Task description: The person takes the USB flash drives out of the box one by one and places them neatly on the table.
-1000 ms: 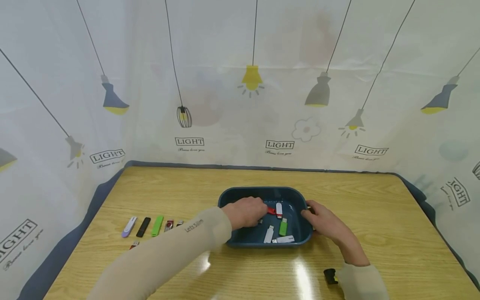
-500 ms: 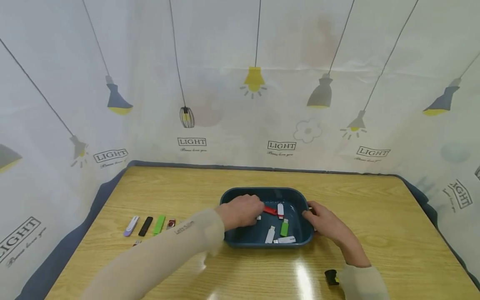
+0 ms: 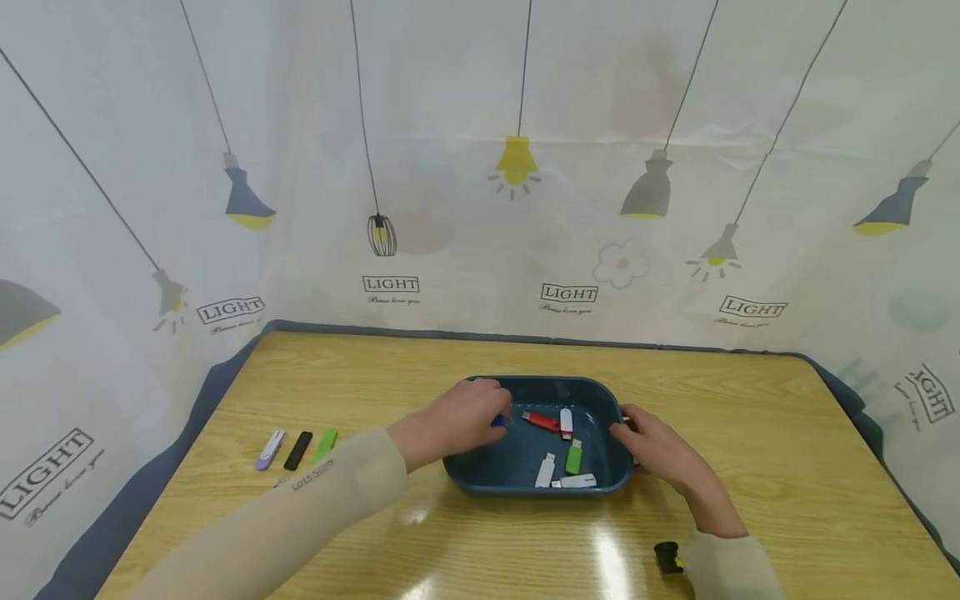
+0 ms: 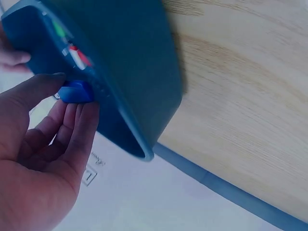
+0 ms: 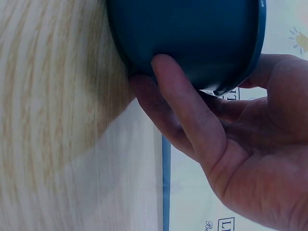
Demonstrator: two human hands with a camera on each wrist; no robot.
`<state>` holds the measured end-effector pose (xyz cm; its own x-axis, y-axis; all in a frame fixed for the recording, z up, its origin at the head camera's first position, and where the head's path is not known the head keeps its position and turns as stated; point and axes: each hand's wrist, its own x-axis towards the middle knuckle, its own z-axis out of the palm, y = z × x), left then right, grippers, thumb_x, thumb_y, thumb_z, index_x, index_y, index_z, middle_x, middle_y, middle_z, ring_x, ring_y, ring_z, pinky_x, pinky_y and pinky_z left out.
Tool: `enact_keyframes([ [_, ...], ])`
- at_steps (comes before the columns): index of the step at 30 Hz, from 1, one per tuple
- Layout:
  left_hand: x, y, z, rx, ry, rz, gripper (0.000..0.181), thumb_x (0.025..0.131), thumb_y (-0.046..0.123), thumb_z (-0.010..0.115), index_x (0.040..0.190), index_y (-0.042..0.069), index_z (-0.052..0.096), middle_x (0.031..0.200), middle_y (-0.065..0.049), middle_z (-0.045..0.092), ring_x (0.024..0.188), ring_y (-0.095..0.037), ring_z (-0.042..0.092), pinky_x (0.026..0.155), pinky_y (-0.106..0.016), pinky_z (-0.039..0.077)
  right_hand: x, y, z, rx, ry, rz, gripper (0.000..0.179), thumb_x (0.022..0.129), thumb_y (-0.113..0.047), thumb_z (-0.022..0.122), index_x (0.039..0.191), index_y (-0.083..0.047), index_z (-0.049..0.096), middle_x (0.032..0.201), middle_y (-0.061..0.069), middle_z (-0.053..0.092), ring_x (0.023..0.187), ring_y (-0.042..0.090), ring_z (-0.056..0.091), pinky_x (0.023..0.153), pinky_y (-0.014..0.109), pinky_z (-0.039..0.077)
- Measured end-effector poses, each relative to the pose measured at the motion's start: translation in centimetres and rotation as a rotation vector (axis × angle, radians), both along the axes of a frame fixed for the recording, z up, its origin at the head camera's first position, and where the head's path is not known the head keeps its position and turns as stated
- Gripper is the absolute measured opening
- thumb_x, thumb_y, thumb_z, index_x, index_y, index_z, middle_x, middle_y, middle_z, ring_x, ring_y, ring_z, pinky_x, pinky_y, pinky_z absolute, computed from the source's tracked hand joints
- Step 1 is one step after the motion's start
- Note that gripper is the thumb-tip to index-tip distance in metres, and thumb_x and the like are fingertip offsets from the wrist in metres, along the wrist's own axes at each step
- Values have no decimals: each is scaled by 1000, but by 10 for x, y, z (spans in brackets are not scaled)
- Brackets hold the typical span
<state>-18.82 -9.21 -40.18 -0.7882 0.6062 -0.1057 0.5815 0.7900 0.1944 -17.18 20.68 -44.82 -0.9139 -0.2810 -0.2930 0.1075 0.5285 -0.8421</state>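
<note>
Here, the left hand (image 3: pixel 457 418) pinches one blue stick (image 4: pixel 78 91) over the left part of one box (image 3: pixel 536 492), mid-frame.
At left, three sticks lie slanted: one purple-and-white (image 3: pixel 270 450), one black (image 3: pixel 298 451), one green (image 3: pixel 326 443), partly behind the left sleeve (image 3: pixel 300 508). In the left wrist view, the blue stick lies sideways, shiny tip pointing left. Five loose sticks lie in the box: one red (image 3: pixel 542 422), two white (image 3: pixel 546 471), one red-and-white (image 3: pixel 566 423), one green. The right hand (image 3: pixel 663 450) grips the box's right edge. Wood shows between the box and the table's (image 3: pixel 720 400) back edge.
</note>
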Motion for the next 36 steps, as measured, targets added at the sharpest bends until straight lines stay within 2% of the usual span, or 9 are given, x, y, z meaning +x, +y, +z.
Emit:
enact_keyframes([
  [8, 8, -23, 12, 152, 33, 42, 16, 93, 16, 79, 104, 6, 72, 98, -5, 68, 86, -17, 62, 76, -33, 55, -1, 2, -3, 11, 3, -1, 54, 110, -17, 44, 151, 14, 31, 140, 36, 49, 111, 36, 64, 80, 47, 62],
  [11, 10, -34, 14, 191, 33, 76, 16, 92, 17, 80, 102, 7, 72, 94, -3, 66, 81, -16, 60, 73, -33, 54, 0, 2, -3, 14, 5, -3, 54, 110, -18, 44, 152, 14, 32, 141, 37, 49, 112, 37, 64, 80, 48, 62],
  [19, 17, -60, 17, 238, 41, 201, 15, 90, 17, 82, 99, 8, 73, 88, 2, 64, 80, -12, 58, 71, -30, 53, 0, 1, -2, 21, 5, -3, 53, 109, -17, 44, 151, 14, 32, 141, 37, 49, 111, 37, 63, 79, 48, 62],
  [24, 23, -75, 18, 267, 58, 235, 13, 90, 15, 82, 97, 7, 73, 86, 3, 64, 77, -11, 58, 70, -30, 53, -1, 1, -2, 18, 7, 0, 54, 109, -17, 43, 152, 15, 30, 142, 38, 47, 111, 37, 64, 79, 48, 62],
  [30, 33, -98, 20, 300, 47, 284, 14, 91, 14, 78, 100, 5, 73, 87, 2, 65, 77, -10, 59, 70, -30, 53, 0, 0, -2, 7, 6, -5, 54, 109, -17, 44, 152, 14, 31, 139, 36, 50, 109, 35, 65, 78, 47, 62],
  [36, 44, -124, 25, 311, 60, 356, 11, 91, 14, 77, 98, 6, 71, 85, 2, 64, 73, -9, 58, 67, -31, 53, 0, 1, -2, 2, 9, -1, 53, 109, -17, 44, 151, 14, 32, 138, 35, 51, 109, 35, 65, 77, 47, 62],
])
